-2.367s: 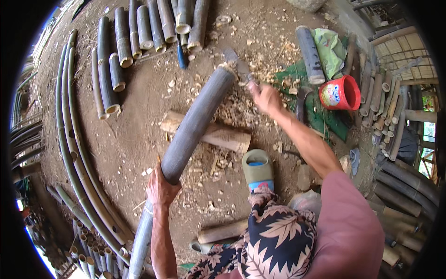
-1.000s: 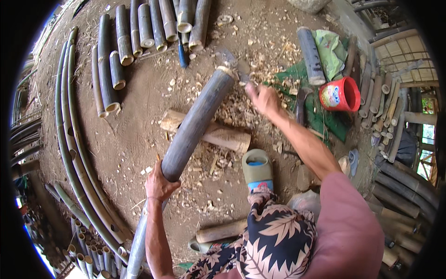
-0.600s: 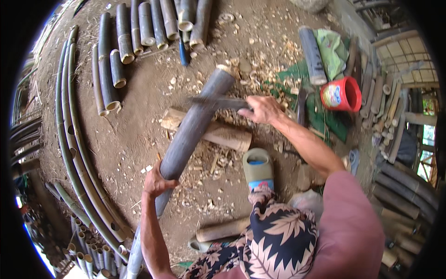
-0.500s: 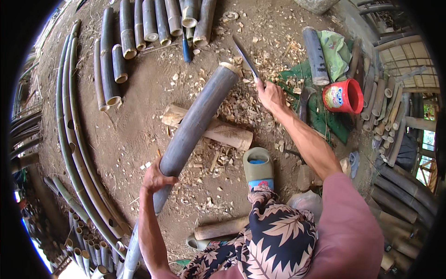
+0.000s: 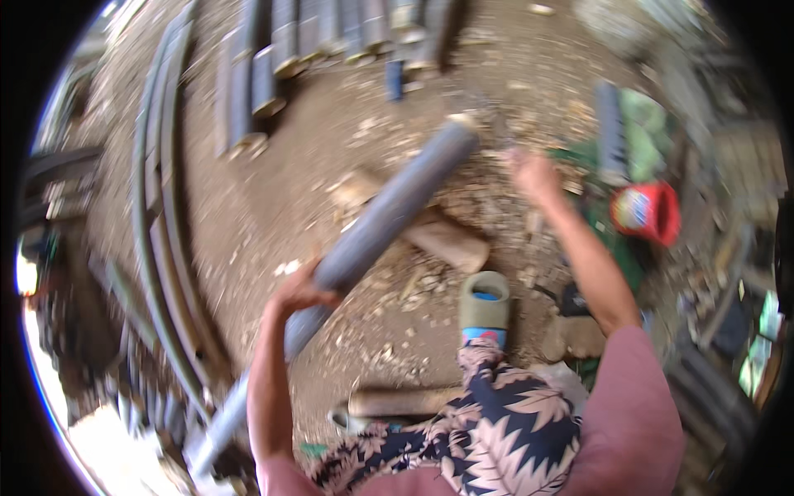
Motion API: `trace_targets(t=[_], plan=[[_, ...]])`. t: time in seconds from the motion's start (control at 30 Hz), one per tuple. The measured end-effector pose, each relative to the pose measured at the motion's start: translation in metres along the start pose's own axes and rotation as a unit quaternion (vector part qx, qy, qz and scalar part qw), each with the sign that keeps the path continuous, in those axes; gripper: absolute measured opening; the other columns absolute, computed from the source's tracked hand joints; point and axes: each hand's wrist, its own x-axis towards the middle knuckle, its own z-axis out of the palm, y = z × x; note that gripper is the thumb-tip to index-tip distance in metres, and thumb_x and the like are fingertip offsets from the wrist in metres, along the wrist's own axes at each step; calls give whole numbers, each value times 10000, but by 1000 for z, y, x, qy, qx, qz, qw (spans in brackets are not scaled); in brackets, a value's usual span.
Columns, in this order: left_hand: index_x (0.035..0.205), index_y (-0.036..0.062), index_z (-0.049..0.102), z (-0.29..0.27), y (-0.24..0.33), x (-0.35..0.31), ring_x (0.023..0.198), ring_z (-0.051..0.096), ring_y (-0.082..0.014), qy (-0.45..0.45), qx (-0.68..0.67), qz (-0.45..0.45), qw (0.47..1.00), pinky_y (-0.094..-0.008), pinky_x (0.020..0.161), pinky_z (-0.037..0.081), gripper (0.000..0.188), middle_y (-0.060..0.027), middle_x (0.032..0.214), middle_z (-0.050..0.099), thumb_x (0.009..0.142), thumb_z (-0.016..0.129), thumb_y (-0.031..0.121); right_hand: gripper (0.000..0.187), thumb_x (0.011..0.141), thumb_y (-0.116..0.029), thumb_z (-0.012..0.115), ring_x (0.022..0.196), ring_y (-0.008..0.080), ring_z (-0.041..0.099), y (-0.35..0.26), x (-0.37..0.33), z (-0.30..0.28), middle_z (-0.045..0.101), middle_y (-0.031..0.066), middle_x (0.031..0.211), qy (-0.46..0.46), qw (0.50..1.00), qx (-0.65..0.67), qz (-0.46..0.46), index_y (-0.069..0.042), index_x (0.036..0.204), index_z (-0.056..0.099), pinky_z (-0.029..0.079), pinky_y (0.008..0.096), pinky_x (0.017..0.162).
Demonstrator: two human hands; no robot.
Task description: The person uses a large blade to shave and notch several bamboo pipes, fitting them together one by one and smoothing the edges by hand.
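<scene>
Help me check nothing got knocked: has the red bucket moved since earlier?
No: the view shifted, but the bucket still lies just below and right of the bamboo tube beside the pale green sheet.

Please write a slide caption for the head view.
Left hand grips a bamboo pole crossing a log; blurred right hand near the pole's far end.

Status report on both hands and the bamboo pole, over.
Left hand gripping bamboo pole. Right hand right of pole's far end, motion-blurred, grip unclear. Pole crosses over short pale log; pale chips scattered around.
</scene>
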Motion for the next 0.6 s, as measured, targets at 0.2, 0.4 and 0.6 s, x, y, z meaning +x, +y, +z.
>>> trace_targets(t=[0.2,0.4,0.6], plan=[[1351,35,444,48,111,38,1154,606,-320,218,205,104,949,-432,960,515,942,-162,1232,615,608,906,386,641,939,-560,581,998,347,663,148,87,-12,701,271,1051,60,998,18,12,41,1126,700,477,450,889],[1334,54,465,118,62,44,1083,617,-330,451,305,88,835,-414,914,526,779,-167,1165,600,690,843,274,662,915,-382,654,1141,440,571,107,4,47,573,260,1282,256,906,-295,-165,-31,1433,441,456,526,942],[1306,134,550,52,79,-23,1041,674,-345,82,141,100,981,-434,902,544,825,-168,1117,691,580,891,330,536,911,-384,677,1117,433,581,18,-118,25,602,295,1173,-39,967,-116,-222,28,1244,594,448,507,946]])
